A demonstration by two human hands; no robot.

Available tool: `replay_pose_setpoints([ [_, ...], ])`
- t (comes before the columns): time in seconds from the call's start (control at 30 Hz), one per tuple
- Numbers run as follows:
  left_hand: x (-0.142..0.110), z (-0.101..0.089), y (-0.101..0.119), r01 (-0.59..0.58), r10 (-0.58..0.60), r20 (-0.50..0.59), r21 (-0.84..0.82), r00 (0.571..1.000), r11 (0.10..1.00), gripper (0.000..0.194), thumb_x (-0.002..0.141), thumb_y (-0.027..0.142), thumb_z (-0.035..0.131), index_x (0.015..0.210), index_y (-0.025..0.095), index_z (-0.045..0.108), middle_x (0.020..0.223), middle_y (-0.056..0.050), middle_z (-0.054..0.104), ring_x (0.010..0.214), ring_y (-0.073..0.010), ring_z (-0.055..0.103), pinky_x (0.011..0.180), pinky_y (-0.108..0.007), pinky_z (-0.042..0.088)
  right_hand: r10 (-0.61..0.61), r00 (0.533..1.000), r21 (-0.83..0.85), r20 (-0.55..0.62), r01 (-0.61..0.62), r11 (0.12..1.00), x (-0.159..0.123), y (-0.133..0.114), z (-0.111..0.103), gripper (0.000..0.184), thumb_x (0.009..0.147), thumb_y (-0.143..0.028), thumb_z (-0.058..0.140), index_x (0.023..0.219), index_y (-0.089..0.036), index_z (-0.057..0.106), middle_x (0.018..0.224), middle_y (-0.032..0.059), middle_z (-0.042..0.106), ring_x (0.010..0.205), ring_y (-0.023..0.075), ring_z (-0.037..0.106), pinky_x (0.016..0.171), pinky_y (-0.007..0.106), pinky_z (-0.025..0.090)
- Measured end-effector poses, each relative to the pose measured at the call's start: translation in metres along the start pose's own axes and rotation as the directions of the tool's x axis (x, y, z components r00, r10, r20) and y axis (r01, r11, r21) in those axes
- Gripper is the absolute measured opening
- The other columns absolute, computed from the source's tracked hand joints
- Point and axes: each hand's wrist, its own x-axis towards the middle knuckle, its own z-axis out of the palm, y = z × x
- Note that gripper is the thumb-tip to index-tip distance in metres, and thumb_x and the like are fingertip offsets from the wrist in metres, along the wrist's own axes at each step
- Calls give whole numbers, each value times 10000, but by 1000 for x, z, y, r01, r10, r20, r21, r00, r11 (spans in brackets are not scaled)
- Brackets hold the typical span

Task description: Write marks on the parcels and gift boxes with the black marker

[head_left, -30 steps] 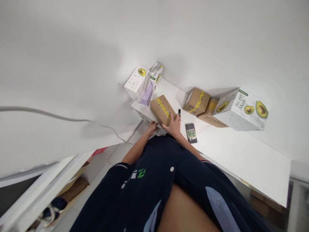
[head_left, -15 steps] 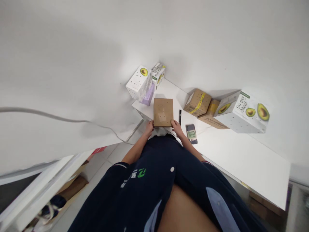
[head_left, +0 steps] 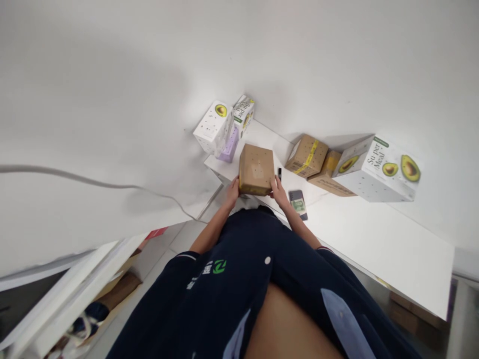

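Between my two hands is a brown cardboard box point(head_left: 256, 167), tilted so that its top and part of its near side show. My left hand point(head_left: 233, 192) grips its left near corner. On the other side my right hand point(head_left: 277, 190) holds the right near corner, with some fingers hidden beneath the box. Just beyond the right hand lies a black marker point(head_left: 279, 173), partly covered by that hand. A dark phone point(head_left: 298, 205) with a green banknote on it lies to the right of my right forearm.
White avocado-print boxes point(head_left: 213, 128) and a purple box point(head_left: 229, 145) stand in the left corner of the white table point(head_left: 381, 239). Right of centre are a yellow-taped carton point(head_left: 307, 155), another carton point(head_left: 329, 177) and a large white box point(head_left: 374, 172). A cable point(head_left: 112, 185) runs along the left wall.
Both hands have tilted and turned the cardboard box, so its near side now shows. My right hand has moved slightly up and right, covering part of the marker.
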Motion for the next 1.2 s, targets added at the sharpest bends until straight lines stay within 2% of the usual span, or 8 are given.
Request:
replay_pose_setpoints([
  [0.1,-6,4,20,-98,98,-3,-14,995,995,563,963,658,489,1313,261,679,1373,-89,652,1151,-279,631,693,-298,550,-110,994,4,-8,110,994,-8,-26,-17,814,944,-736,408,1607,-267,361,1226,108,697,646,150,643,654,301,569],
  [0.23,-9,10,37,-98,98,-10,-27,995,995,670,990,710,384,1166,168,737,893,-114,732,867,-248,707,665,-317,561,-229,973,40,-41,231,972,-14,-50,-30,845,903,-857,345,1372,-200,595,829,58,672,603,158,604,585,276,529],
  [0.33,-10,14,37,-31,30,-41,-39,999,999,768,986,756,296,1005,134,746,656,-91,653,725,-234,701,660,-324,561,-262,962,20,-69,264,964,-13,-56,-31,787,922,-831,342,1253,-183,642,808,57,650,615,167,598,582,285,519],
  [0.57,-15,20,32,-6,6,1,-65,1000,998,677,1028,659,335,1333,158,672,692,-39,665,614,-165,650,657,-287,541,-180,977,-34,-112,177,984,-7,-44,-29,640,974,-658,400,1322,-169,623,1035,104,701,643,160,586,589,294,516],
  [0.83,-18,19,29,-137,135,-30,-37,990,990,589,1008,632,429,1318,211,701,796,-53,676,781,-200,679,790,-327,567,-184,981,97,-57,189,977,-14,-32,-31,546,942,-613,480,1263,-205,650,939,50,692,701,156,607,609,262,533],
  [0.97,-24,10,42,-367,371,-36,85,928,926,479,1014,522,474,1282,219,731,1127,-98,702,1080,-227,642,995,-361,527,-79,995,308,53,59,950,-24,-8,-20,441,913,-509,562,1269,-253,610,1034,33,693,760,133,668,673,246,565],
  [1.03,-27,7,45,-449,465,-40,197,884,872,407,1002,459,520,1229,220,758,1156,-110,675,1143,-233,599,1077,-380,483,19,989,333,144,-66,941,-28,7,-9,361,910,-447,584,1213,-253,614,1107,45,696,777,127,693,685,241,570],
  [1.2,-31,14,33,-489,488,122,437,864,755,265,921,274,641,1132,214,789,1216,-129,576,1176,-248,581,1087,-383,480,278,931,125,235,-313,942,-22,34,21,247,945,-391,574,1082,-194,633,1000,76,709,679,133,683,585,225,539],
])
